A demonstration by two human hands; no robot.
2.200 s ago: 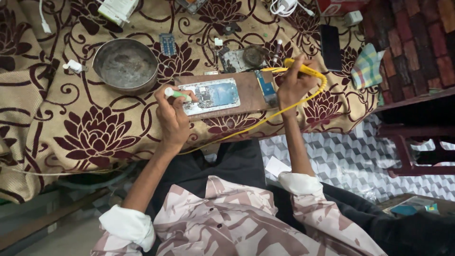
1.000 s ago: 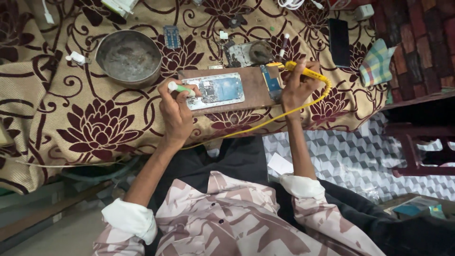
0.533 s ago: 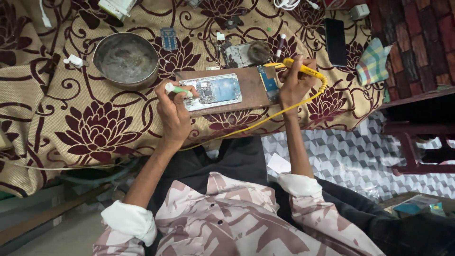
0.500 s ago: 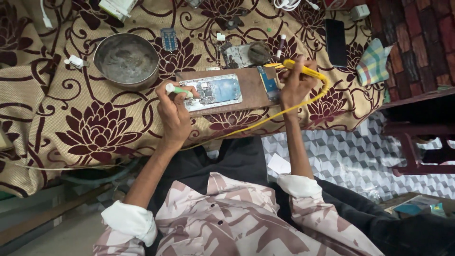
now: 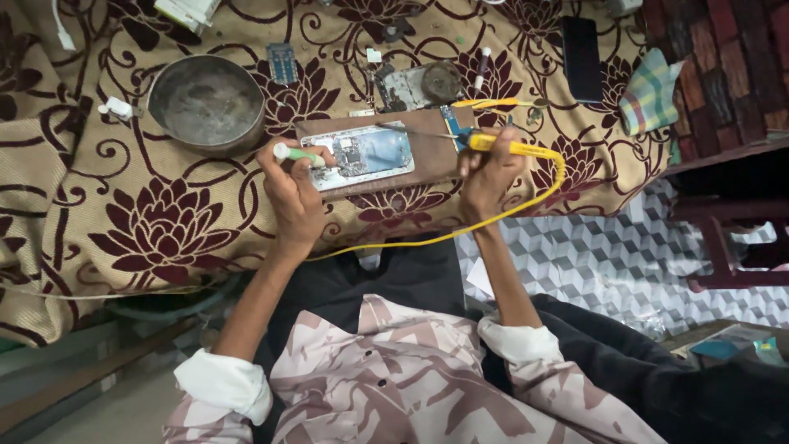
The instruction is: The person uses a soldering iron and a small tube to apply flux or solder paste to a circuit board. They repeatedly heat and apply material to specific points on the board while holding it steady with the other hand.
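Note:
An opened phone with its circuit board showing lies on a brown wooden board on the patterned cloth. My left hand rests by the phone's left end and holds a small green-and-white tube. My right hand grips a yellow soldering iron; its thin tip points left toward the phone's upper right part. The iron's yellow cord loops down and left across the cloth's edge.
A round metal bowl stands left of the board. Behind it lie another dismantled phone part, a small blue circuit board, a black phone and a checked cloth. A dark wooden stool stands on the tiled floor at right.
My right hand has turned the soldering iron so its tip now reaches left over the phone. My left hand stays by the phone with the tube.

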